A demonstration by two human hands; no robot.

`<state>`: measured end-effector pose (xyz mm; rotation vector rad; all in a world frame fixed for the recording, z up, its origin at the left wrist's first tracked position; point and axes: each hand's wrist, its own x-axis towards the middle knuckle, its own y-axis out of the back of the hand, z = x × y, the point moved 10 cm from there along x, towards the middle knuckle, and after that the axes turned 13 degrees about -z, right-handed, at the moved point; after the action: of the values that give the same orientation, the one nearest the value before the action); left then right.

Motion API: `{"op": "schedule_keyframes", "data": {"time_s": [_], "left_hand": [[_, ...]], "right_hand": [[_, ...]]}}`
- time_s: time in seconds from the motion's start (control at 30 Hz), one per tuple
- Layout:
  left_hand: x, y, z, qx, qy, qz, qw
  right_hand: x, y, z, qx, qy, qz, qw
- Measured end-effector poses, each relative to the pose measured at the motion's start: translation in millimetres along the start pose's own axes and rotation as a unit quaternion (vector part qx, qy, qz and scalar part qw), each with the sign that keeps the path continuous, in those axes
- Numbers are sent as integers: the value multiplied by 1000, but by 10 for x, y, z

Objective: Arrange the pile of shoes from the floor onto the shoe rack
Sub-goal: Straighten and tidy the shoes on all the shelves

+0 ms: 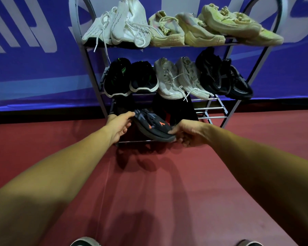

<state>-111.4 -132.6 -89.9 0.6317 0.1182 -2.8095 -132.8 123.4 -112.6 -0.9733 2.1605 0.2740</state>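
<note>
A grey metal shoe rack (pixel 214 108) stands against the blue wall. Its top shelf carries white sneakers (pixel 117 27) and cream sneakers (pixel 212 27). On the middle shelf sit a black pair with green marks (pixel 130 77), a light grey pair (pixel 178 79) and a black knit pair (pixel 224 75). At the bottom shelf's left side a black shoe with orange marks (pixel 152 124) is tilted, held at both ends. My left hand (pixel 120 126) grips its heel end and my right hand (pixel 188 133) pinches its toe. Behind it lies another dark shoe with red (pixel 174 110), mostly in shadow.
The floor (pixel 149 192) is red and the wall behind the rack is a blue banner. Bare rails show on the right part of the bottom shelf (pixel 212 118). The tips of my own shoes (pixel 84 242) appear at the lower edge.
</note>
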Motion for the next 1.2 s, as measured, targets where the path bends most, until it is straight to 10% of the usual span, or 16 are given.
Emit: {"op": "schedule_keyframes", "data": {"time_s": [0.83,1.2], "left_hand": [[34,-313,-344,137,112,-164,970],[409,-61,-16,103,-15,-29,994]], "right_hand": [[337,-121,-280,-20,55,139,989],[489,-256,-669,8,177,184,967]]}}
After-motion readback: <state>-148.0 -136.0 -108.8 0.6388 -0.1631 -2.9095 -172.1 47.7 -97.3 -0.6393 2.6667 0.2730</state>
